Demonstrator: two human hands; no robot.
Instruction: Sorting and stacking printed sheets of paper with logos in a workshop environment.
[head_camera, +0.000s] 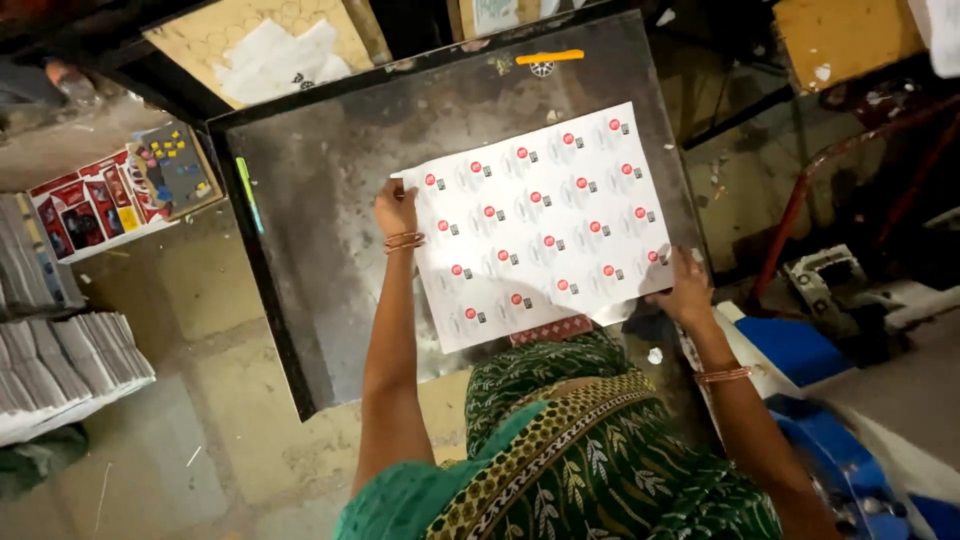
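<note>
Bare metal plate (330, 200) left of sheet (540, 220) (unobstructed).

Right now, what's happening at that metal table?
A person holds a white printed sheet flat on a dark metal tabletop. The left hand grips its far left corner; the right hand pins the near right edge. The sheet carries rows of small red-and-grey labels. Stacks of paper sit on the floor to the left.

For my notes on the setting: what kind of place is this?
Probably a small printing or die-cutting workshop. Both hands, left and right, hold a printed sheet on a metal plate; paper stacks sit on the floor.
</note>
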